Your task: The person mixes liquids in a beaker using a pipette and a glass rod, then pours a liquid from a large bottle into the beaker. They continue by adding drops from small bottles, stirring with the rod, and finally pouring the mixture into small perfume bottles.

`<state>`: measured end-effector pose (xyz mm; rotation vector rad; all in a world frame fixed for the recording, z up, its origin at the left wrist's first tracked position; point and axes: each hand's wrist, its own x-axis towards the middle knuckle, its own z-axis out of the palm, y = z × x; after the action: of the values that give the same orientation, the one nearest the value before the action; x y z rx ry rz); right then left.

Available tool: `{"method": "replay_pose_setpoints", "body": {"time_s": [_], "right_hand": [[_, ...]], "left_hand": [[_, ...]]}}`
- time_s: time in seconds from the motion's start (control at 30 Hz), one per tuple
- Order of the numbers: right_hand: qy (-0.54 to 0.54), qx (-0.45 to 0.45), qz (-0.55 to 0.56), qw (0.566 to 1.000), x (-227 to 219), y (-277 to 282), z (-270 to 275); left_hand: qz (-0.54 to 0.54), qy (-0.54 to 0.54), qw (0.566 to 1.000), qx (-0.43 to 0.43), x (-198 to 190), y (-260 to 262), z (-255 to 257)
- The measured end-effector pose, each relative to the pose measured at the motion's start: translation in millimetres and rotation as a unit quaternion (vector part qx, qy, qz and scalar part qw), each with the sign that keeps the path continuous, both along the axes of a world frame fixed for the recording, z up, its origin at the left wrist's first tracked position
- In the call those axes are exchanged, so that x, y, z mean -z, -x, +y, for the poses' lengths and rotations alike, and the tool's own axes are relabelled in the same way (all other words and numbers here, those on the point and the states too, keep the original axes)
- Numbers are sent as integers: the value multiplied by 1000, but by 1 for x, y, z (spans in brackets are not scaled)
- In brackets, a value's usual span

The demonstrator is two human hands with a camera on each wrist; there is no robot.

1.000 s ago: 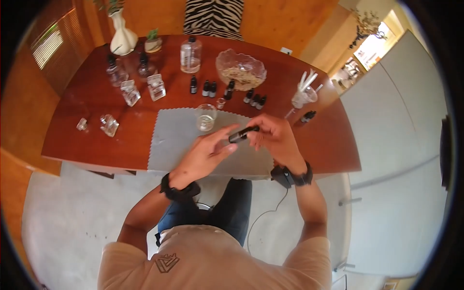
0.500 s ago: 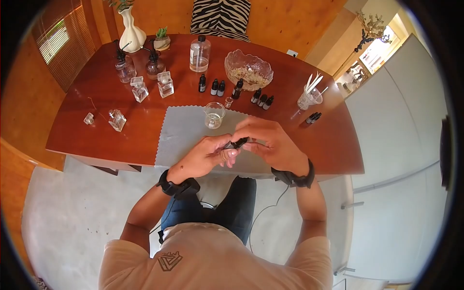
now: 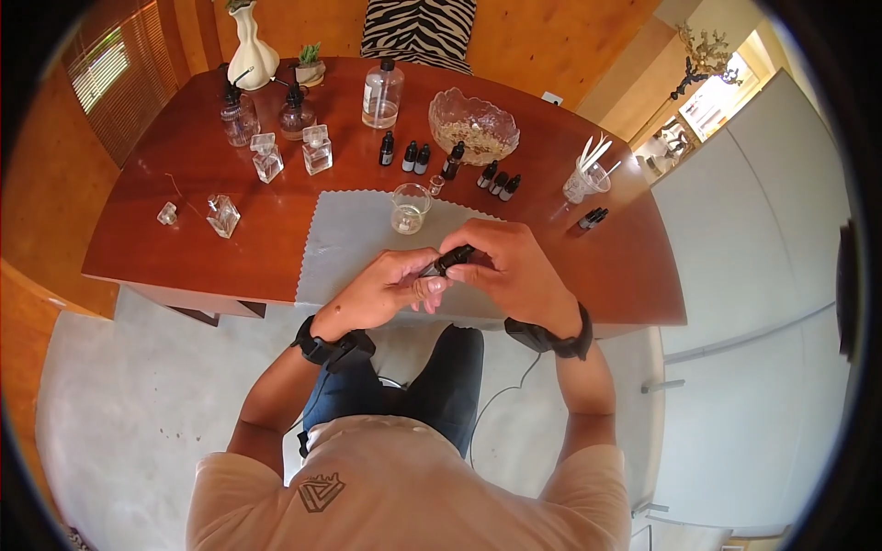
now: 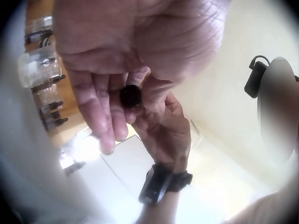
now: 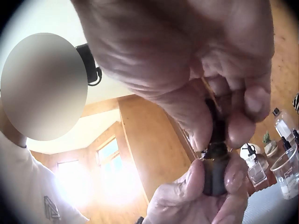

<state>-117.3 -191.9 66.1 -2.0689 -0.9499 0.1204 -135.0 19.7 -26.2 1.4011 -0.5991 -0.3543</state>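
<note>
Both hands meet over the front of the grey mat [image 3: 344, 243] around a small dark bottle [image 3: 446, 261] with a black cap. My left hand [image 3: 378, 292] grips the bottle's body between thumb and fingers. From the other side my right hand [image 3: 514, 272] pinches the black cap [image 5: 217, 132] at the top, as the right wrist view shows up close. Seen from the left wrist, the bottle's round dark base [image 4: 131, 96] faces the camera. Just beyond the hands a glass beaker [image 3: 410, 217] stands on the mat with a little clear liquid in it.
Several small black-capped bottles [image 3: 415, 158] stand behind the beaker, near a crystal bowl [image 3: 473, 127]. Square glass bottles [image 3: 266, 161] are on the left. A cup of white sticks [image 3: 584, 181] stands at the right, with more small bottles [image 3: 593, 219] beside it.
One second ago the left fingers were more spread around the bottle; they have since curled round its body. The right hand has moved slightly left, staying at the cap end. The view has shifted a little.
</note>
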Motion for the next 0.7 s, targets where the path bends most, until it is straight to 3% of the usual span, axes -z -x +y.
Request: {"method": "replay_pose_setpoints", "body": {"time_s": [0.2, 0.4, 0.5, 0.7], "right_hand": [[-46, -133, -36, 989, -8, -6, -2], [-84, -187, 13, 979, -13, -17, 13], [53, -57, 82, 994, -25, -9, 19], [-31, -97, -1, 995, -11, -12, 21]], "left_hand": [[38, 75, 992, 99, -7, 6, 9], [100, 160, 968, 163, 5, 6, 17], [85, 141, 978, 125, 5, 4, 23], [67, 123, 980, 138, 5, 4, 29]]}}
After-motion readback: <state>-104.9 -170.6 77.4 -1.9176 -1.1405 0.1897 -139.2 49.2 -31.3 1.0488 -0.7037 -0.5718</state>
